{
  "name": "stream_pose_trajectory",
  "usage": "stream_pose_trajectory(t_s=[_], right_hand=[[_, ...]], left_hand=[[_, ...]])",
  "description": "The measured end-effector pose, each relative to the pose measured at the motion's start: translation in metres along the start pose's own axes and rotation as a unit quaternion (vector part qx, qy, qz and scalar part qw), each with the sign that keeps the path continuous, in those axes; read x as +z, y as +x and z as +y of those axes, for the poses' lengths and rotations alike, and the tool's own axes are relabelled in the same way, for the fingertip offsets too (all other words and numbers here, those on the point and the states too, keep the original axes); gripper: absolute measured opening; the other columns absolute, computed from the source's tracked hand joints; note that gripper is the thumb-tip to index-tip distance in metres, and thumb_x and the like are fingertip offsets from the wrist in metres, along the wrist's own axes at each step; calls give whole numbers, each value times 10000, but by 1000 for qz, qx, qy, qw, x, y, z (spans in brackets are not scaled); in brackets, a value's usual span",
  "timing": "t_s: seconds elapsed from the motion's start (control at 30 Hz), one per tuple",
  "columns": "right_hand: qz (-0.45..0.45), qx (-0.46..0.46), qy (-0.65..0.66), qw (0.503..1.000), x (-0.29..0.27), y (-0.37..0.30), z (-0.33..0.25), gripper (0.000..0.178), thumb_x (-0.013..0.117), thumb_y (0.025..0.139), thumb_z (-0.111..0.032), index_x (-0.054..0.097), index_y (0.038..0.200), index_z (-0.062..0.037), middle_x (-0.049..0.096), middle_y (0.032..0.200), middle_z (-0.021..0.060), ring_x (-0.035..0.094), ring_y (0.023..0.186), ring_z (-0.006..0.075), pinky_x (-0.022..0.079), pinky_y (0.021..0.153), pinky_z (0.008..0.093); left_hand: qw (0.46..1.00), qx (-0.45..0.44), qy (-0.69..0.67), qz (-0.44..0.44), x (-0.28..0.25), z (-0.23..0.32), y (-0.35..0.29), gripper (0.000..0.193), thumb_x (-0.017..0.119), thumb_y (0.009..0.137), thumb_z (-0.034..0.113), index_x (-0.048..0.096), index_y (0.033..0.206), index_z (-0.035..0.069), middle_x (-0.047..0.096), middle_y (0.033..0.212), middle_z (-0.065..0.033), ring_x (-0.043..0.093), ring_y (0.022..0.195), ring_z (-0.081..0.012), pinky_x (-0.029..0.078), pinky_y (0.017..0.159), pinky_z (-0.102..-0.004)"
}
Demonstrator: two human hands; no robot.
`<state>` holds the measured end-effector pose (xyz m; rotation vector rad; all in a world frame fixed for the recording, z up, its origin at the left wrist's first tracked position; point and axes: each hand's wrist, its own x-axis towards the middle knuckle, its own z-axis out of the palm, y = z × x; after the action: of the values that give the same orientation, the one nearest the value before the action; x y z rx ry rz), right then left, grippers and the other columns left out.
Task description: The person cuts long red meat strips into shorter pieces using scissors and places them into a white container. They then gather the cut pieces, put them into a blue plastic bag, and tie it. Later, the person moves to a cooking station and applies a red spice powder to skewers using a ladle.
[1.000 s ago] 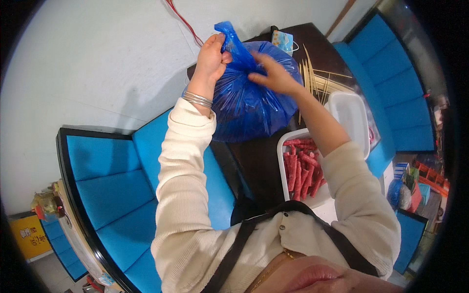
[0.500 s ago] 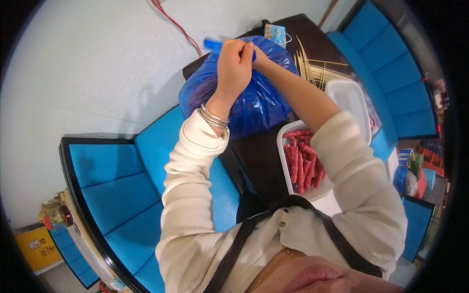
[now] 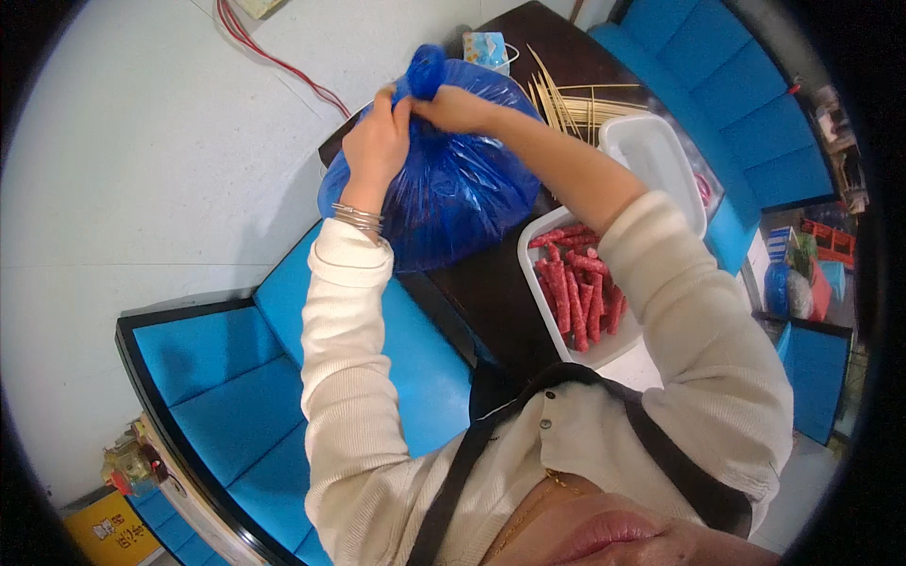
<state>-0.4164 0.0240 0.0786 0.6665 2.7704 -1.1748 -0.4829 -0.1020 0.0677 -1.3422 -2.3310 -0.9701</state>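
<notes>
Dark table (image 3: pixel 500 302); hands (image 3: pixel 375 151) (image 3: pixel 460 110) gripping blue bag (image 3: pixel 462 203) at top.

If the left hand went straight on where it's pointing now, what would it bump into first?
The left hand would first meet the blue bag's gathered top, right at its fingertips. Beyond that, the pale wall seems next, though depth is hard to judge.

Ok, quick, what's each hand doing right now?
Left hand: closed, holding the blue bag near its gathered top.
Right hand: closed on the blue bag there too.
</notes>
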Motion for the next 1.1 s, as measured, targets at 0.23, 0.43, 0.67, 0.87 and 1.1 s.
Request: stream_pose_trajectory(t_s=[0.23, 0.43, 0.67, 0.87, 1.1], right_hand=[[4, -37, 83, 996, 5, -2, 22, 374, 580, 771, -315, 580, 957, 9, 591, 841, 156, 561, 822, 232, 425, 706, 318], [119, -298, -169, 932, 12, -7, 26, 162, 518, 748, -131, 529, 907, -104, 564, 890, 99, 574, 781, 291, 463, 672, 354], [296, -370, -247, 845, 22, 17, 34, 159, 515, 709, -136, 513, 868, -135, 506, 841, 57, 568, 728, 245, 476, 574, 330], [268, -445, -305, 798, 6, 12, 38, 167, 524, 664, -113, 504, 830, -121, 488, 820, 59, 535, 795, 237, 457, 626, 317], [161, -395, -233, 874, -12, -8, 50, 261, 621, 645, -69, 555, 896, -98, 542, 847, 90, 545, 803, 287, 453, 663, 345]], left_hand=[[948, -97, -190, -238, 3, -28, -17, 201, 499, 785, 33, 538, 982, 33, 562, 761, -118, 520, 670, -250, 419, 642, -311], [980, -4, -158, -124, 25, -35, -7, 142, 594, 727, 89, 573, 839, 4, 566, 747, -121, 553, 715, -236, 438, 659, -305], [926, -153, -310, -152, 43, -42, -14, 170, 570, 757, 82, 563, 906, -1, 588, 850, -113, 556, 764, -166, 431, 711, -263], [938, -42, -256, -228, 22, -38, 3, 256, 485, 813, 56, 503, 1063, 3, 571, 993, -131, 541, 912, -213, 413, 801, -294], [968, 112, -114, -194, 29, -52, 14, 179, 516, 745, 88, 549, 909, 24, 582, 830, -152, 551, 783, -318, 440, 697, -362]])
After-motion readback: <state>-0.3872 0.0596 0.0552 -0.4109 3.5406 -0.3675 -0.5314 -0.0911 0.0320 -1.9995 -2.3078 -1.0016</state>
